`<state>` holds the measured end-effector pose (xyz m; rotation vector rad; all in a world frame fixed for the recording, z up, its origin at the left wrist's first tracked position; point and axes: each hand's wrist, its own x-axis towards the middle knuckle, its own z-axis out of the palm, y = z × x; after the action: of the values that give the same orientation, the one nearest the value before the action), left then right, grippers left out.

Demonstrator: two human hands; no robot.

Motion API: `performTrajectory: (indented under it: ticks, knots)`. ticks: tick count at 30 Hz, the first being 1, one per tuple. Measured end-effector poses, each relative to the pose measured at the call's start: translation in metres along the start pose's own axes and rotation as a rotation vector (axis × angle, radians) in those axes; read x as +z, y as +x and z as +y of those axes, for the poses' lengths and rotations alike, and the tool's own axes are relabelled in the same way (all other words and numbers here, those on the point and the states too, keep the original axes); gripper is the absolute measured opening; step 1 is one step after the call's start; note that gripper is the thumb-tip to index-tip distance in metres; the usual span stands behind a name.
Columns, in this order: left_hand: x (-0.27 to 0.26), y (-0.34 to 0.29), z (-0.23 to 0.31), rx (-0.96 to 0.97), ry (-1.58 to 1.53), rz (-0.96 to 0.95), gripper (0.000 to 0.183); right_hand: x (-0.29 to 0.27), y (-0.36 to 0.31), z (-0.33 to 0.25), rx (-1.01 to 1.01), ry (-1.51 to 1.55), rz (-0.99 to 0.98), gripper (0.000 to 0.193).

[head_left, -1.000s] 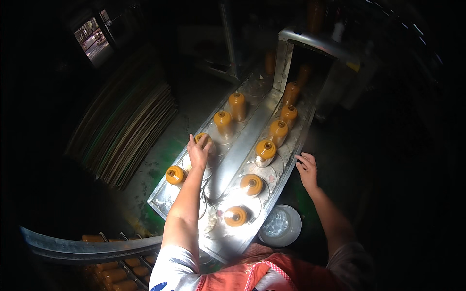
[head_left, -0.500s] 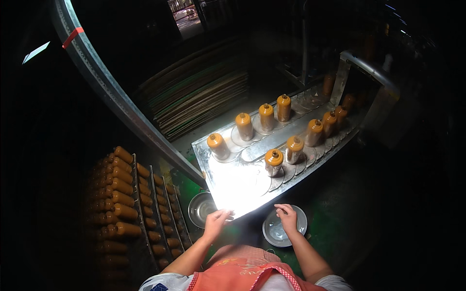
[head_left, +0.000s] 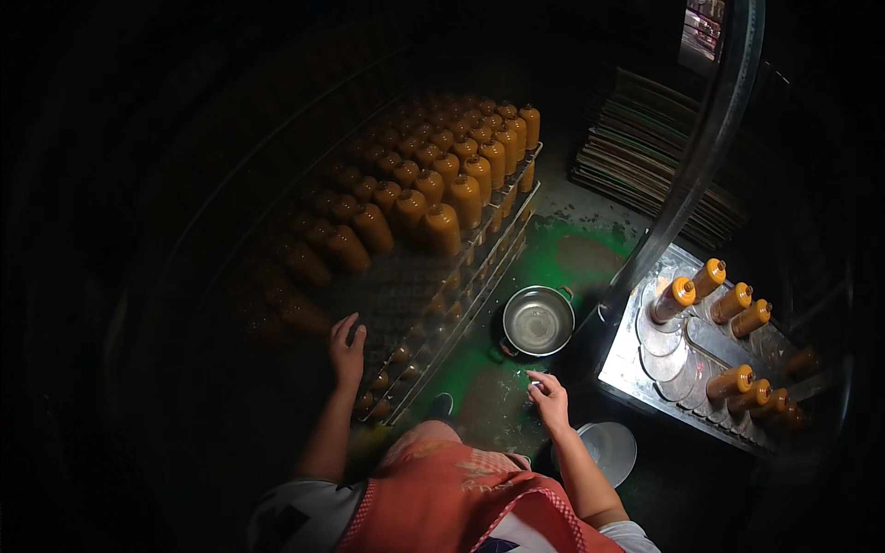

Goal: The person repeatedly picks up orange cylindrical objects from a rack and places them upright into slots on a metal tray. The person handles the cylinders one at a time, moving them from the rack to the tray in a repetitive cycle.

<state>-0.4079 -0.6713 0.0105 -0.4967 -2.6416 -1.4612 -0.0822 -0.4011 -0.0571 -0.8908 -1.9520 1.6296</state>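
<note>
My left hand [head_left: 348, 348] is empty, its fingers spread, beside the near edge of a rack. On that rack stand many orange-brown bottles [head_left: 442, 230] with rounded shoulders and short necks; the closest ones are a little beyond my fingers. My right hand [head_left: 549, 402] hovers over the floor, fingers loosely bent and apart, with nothing clearly held. It is nearest to a metal pot [head_left: 538, 321] and a pale round basin [head_left: 612, 452]. More orange bottles [head_left: 731, 382] stand on round plates on a metal conveyor table [head_left: 627, 369] at the right.
An upright metal post [head_left: 691, 184] rises between the rack and the conveyor table. Behind it lies a stack of flat boards [head_left: 636, 147]. The wire rack [head_left: 461, 304] has lower tiers with further bottles. The green floor [head_left: 475, 355] looks wet in patches. Dark surroundings hide the far left.
My view has swung left, from the conveyor table to the bottle rack. My left hand has left the table's edge and reached out beside the rack; my right hand remains raised and loosely bent.
</note>
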Motion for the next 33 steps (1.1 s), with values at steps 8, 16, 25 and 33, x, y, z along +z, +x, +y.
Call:
performTrajectory:
  ticks: [8,16,25,33]
  knots:
    - [-0.08,0.107,-0.122,-0.004,0.416,0.065,0.055,0.171,0.252,-0.114,-0.402,-0.495,0.043,0.059]
    - [-0.093,0.105,-0.14,-0.047,0.311,0.103,0.05,0.266,0.343,-0.132,-0.515,-0.852,-0.035,0.054]
    - [-0.095,0.136,-0.134,0.162,-0.094,-0.137,0.041,0.189,0.309,-0.106,-0.37,-0.358,0.115,0.05]
    - [0.088,0.105,0.003,-0.245,-0.922,-0.984,0.057,-0.021,0.085,-0.053,0.096,0.281,0.335,0.049]
